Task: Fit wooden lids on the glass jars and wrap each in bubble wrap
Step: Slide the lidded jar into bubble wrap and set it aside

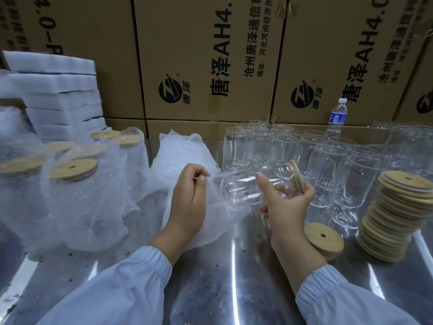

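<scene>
Right hand (289, 207) gripping a lidded jar (253, 186) lying sideways above the desk (234, 277), left hand (189, 195) pinching the wrap (218, 207) edge beside it, lids (396, 216) stacked right, wrapped jars (77, 184) standing left.
</scene>
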